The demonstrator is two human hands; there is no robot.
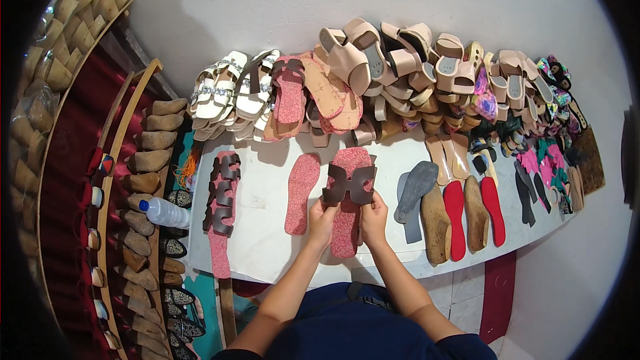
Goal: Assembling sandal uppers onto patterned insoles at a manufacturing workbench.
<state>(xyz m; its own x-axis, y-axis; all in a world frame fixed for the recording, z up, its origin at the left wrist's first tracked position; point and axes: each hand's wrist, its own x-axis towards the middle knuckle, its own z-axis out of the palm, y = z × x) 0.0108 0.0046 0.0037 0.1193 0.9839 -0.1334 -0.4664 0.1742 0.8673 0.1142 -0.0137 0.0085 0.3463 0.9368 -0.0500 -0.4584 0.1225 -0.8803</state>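
Note:
My left hand and my right hand are closed on the two sides of a dark brown cut-out sandal upper. The upper lies across a pink patterned sole, near its toe end. Whether the two are joined does not show. Left of my left hand, a matching loose sole rests flat on the white table. Farther left, several brown uppers are laid in a row over another pink sole. The undersides of my fingers are hidden.
Heaped sandals line the table's back against the wall. At right are grey soles, wooden shoe lasts and red soles. A rack of lasts and a water bottle stand beyond the table's left edge.

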